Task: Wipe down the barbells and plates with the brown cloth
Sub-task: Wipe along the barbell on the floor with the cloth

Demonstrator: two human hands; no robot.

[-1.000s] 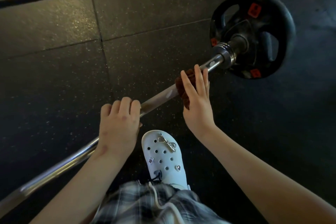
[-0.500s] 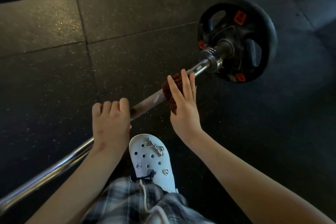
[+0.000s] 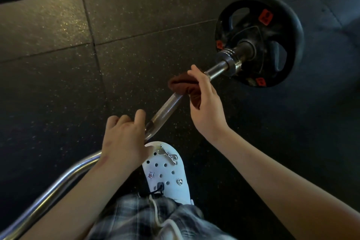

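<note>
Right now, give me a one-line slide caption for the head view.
Right hand wraps the brown cloth around the barbell near the black plate; left hand holds the barbell lower down.

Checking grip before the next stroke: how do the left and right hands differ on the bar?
The left hand grips the barbell bare; the right hand grips it through the brown cloth. The left hand sits nearer the body, the right hand nearer the plate. Both curl round the same shaft.

Dark speckled rubber floor tiles (image 3: 58, 84), thin seams, dim glancing light
</note>
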